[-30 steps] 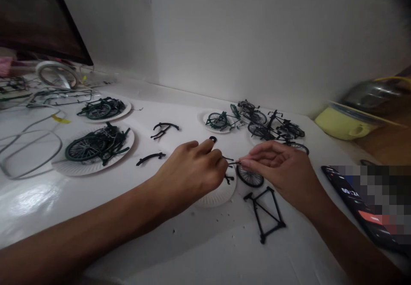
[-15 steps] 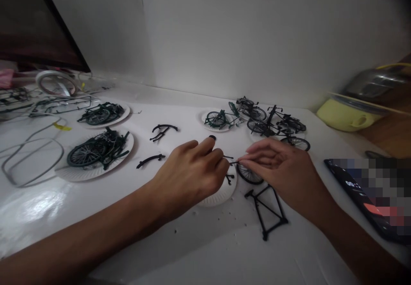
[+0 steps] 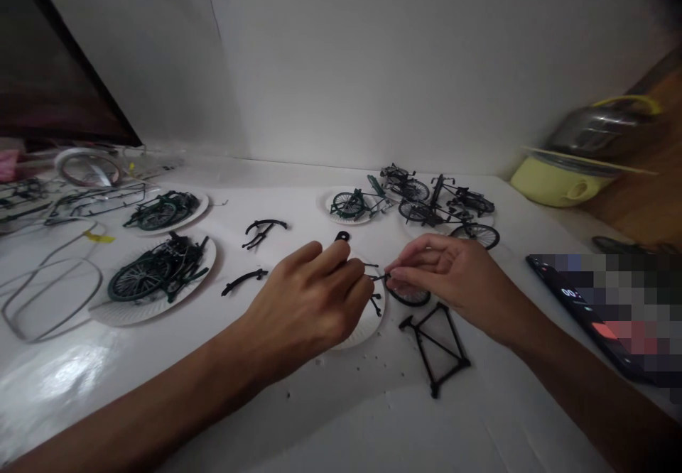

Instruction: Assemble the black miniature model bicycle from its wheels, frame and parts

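Note:
My left hand [image 3: 320, 292] is closed in a pinch over a paper plate [image 3: 362, 331], holding a small dark part whose shape is mostly hidden. Facing it, my right hand [image 3: 447, 274] pinches a thin black part between thumb and fingertips. Under the right fingertips lies a black spoked wheel [image 3: 409, 294]. A black bicycle frame [image 3: 440, 349] rests on the table just below that hand. Beyond the left knuckles a small black piece [image 3: 342, 236] shows. Two curved black fender parts [image 3: 266, 224] [image 3: 244, 281] lie left of my left hand.
Two plates with folded green model bicycles [image 3: 160, 210] [image 3: 154, 270] stand at left, beside loose cable [image 3: 53, 267]. More model bicycles [image 3: 352, 203] [image 3: 442, 207] are at the back. A phone [image 3: 586, 317] and a yellow pot [image 3: 559, 185] are at right.
The camera view has shifted slightly, moving the table items a little left. Both hands keep nearly the same pinching poses, close together over the plate and wheel.

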Demonstrator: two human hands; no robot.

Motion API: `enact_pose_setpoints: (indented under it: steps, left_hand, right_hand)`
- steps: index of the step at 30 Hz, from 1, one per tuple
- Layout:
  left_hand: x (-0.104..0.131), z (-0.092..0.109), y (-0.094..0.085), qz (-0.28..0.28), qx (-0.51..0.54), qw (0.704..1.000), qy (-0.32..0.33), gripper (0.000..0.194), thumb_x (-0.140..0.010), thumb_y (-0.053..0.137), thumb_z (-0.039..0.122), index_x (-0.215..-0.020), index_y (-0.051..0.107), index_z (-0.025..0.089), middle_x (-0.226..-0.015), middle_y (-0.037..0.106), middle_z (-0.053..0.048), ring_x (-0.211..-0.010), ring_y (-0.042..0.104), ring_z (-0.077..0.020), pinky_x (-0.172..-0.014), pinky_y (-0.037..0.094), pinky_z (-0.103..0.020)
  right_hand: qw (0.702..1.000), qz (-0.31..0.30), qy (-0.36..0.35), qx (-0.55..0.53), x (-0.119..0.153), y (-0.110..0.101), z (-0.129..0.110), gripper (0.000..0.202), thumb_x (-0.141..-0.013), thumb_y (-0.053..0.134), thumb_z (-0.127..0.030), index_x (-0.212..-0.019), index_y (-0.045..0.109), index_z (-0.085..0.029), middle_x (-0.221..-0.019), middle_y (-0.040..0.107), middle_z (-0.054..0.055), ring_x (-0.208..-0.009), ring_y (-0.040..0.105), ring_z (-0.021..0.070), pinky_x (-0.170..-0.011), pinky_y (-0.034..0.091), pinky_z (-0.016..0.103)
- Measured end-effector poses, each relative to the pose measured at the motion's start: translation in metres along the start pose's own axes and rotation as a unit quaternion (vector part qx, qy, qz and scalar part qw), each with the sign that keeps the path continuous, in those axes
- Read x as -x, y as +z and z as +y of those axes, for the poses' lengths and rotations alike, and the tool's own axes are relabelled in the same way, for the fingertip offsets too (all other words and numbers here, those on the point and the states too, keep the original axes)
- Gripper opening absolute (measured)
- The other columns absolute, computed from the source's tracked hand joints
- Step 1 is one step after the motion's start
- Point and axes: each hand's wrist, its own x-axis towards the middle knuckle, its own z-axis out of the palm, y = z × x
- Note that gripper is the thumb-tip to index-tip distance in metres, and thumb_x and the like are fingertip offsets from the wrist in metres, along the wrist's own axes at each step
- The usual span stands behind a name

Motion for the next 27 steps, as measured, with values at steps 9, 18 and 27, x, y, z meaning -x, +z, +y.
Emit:
enact_pose_setpoints:
  steps: [9, 18, 27]
  left_hand:
    - [-0.002, 0.0, 0.0, 0.001, 0.007, 1.0, 0.009, 0.021, -0.096, 0.048, 0.008, -0.083, 0.064, 0.012, -0.078, 0.064, -0.004, -0.073, 0.052, -0.0194, -0.058, 0.035, -0.031]
    - [-0.002, 0.0, -0.002, 0.012, 0.013, 1.0, 0.01, 0.021, -0.096, 0.047, 0.006, -0.086, 0.065, 0.011, -0.08, 0.065, -0.005, -0.074, 0.054, -0.0199, -0.057, 0.035, -0.032]
    - [0.003, -0.018, 0.014, -0.013, 0.103, 0.991, -0.089, 0.012, -0.097, 0.056, 0.019, -0.09, 0.066, 0.016, -0.08, 0.067, -0.001, -0.075, 0.054, -0.0164, -0.066, 0.042, -0.03]
  right_hand:
    - [0.993, -0.104, 0.042, -0.031, 0.002, -0.01, -0.001, 0.019, -0.078, 0.076, -0.035, -0.081, 0.064, -0.02, -0.074, 0.073, 0.001, -0.07, 0.07, 0.0151, -0.064, 0.056, 0.026]
    - [0.988, -0.11, 0.073, -0.073, 0.002, -0.013, -0.001, 0.02, -0.077, 0.077, -0.032, -0.079, 0.063, -0.018, -0.068, 0.071, 0.0, -0.063, 0.065, 0.0097, -0.064, 0.053, 0.022]
    - [0.99, 0.09, -0.071, 0.081, -0.005, -0.033, -0.007, 0.02, -0.079, 0.073, -0.036, -0.084, 0.062, -0.02, -0.081, 0.076, 0.004, -0.072, 0.073, 0.0181, -0.071, 0.057, 0.029]
